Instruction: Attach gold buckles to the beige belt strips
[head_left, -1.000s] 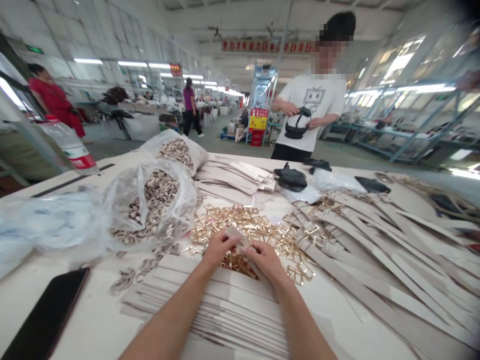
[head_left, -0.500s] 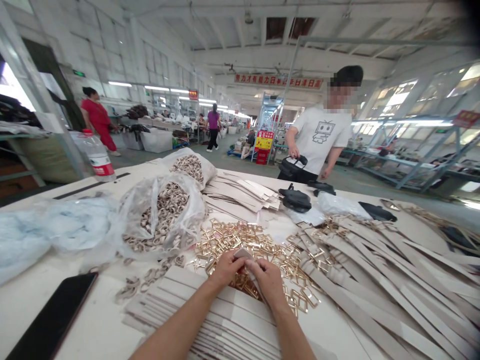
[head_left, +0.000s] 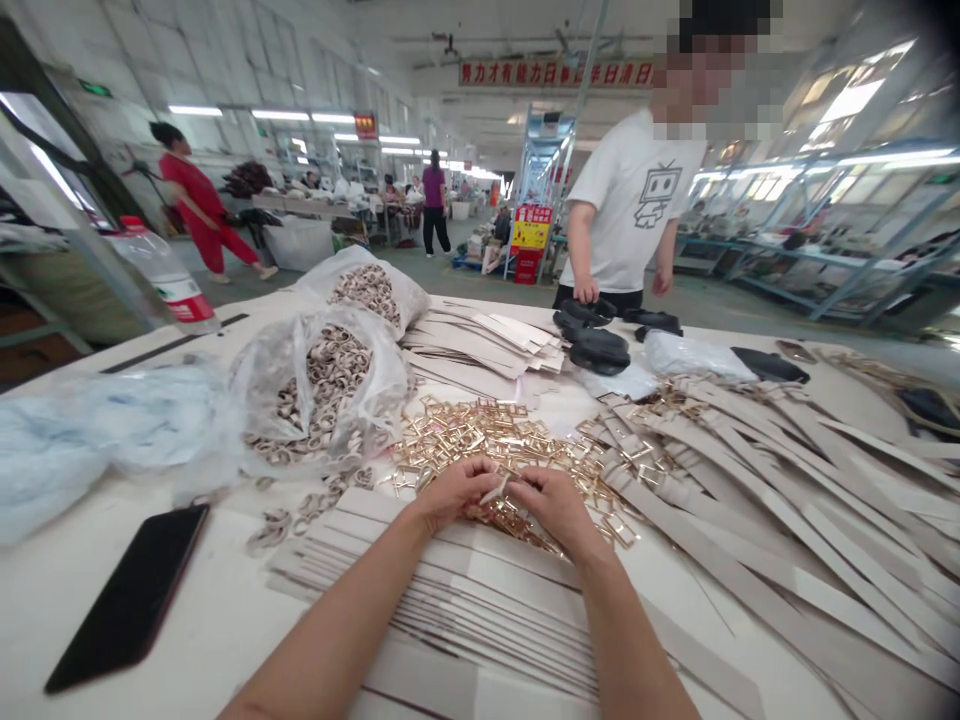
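My left hand and my right hand meet over the heap of gold rectangular buckles. Both are closed, fingertips pinching at a beige strap whose pale end shows between them. Fingers hide most of this strap, and I cannot make out whether a buckle is on it. Beneath my forearms lies a row of flat beige straps. Small beige loops are scattered left of the hands, with many more in a clear plastic bag.
A black phone lies at left, near a plastic bottle. Long straps with buckles spread across the right side. Across the table, a person in a white T-shirt touches black pouch-like items. Another bag of loops stands behind.
The strap end between my hands has tipped lower, and my fingers have shifted around it. My view has tilted down. The co-worker has lowered a black item onto the table.
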